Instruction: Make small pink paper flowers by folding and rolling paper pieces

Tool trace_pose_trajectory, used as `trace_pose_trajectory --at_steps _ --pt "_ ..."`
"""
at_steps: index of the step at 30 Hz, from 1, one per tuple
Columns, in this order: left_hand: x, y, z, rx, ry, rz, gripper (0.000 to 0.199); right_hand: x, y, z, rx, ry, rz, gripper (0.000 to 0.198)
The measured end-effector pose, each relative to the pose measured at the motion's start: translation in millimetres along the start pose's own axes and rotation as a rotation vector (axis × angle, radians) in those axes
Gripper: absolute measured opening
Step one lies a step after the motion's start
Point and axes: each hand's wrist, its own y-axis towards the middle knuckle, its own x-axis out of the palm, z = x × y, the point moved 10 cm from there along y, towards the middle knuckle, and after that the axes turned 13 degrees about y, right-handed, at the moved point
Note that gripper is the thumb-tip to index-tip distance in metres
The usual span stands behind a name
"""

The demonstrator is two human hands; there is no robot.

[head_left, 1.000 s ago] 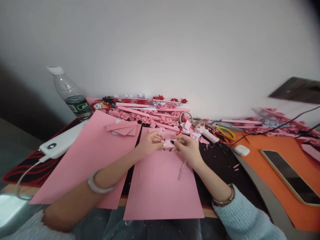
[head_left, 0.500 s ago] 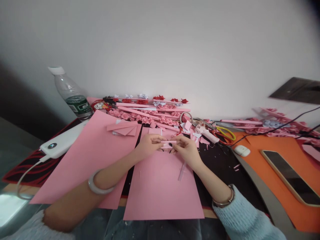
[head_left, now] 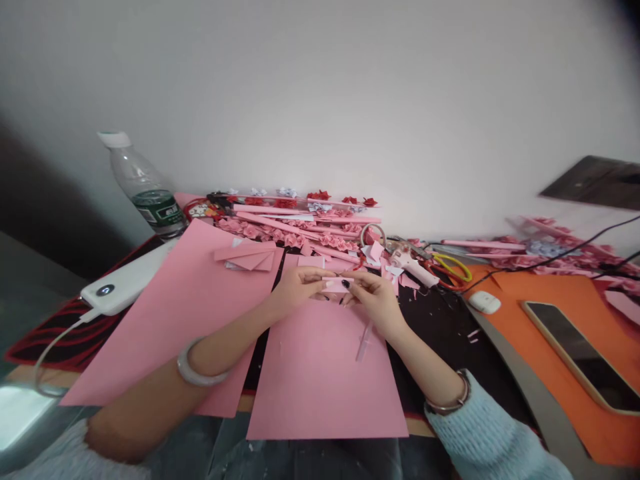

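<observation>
Between my two hands is a small piece of pink paper [head_left: 336,286], pinched at both ends. My left hand [head_left: 299,290] is closed on its left end, and my right hand [head_left: 374,299] is closed on its right end, the dark-nailed thumb lying across it. The fingers partly hide the paper. Beneath my hands lies a large pink sheet [head_left: 325,380]. On that sheet, just below my right hand, rests a thin translucent strip or stick [head_left: 363,343]. A second pink sheet [head_left: 170,320] lies to the left, with folded pink paper pieces [head_left: 247,256] at its top.
Paper flowers and rolled stems [head_left: 300,223] pile up along the wall. A glue gun [head_left: 413,263] and scissors with red and yellow handles [head_left: 453,268] lie at right, near an earbud case [head_left: 484,302] and a phone [head_left: 583,353]. A bottle [head_left: 155,200] and power bank [head_left: 125,280] stand left.
My fingers have shifted slightly on the small paper, and its visible face has turned a little. Both hands remain in nearly the same place. Everything else looks the same.
</observation>
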Motion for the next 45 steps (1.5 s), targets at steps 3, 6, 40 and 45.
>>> trace_pose_trajectory --at_steps 3,6,40,45 --pt "0.5 0.5 0.0 0.014 -0.004 -0.010 0.025 0.2 -0.3 -0.7 0.000 0.013 0.006 0.025" --pt "0.5 -0.1 1.3 0.022 -0.011 -0.010 0.024 0.5 -0.2 -0.9 -0.006 0.013 0.000 0.023" --pt "-0.6 -0.2 2.3 0.030 0.006 0.004 0.023 -0.7 0.1 1.6 -0.017 -0.004 -0.002 0.025" --pt "-1.0 -0.2 -0.9 0.020 0.032 0.009 0.021 0.9 -1.0 -0.4 -0.052 -0.063 -0.006 0.023"
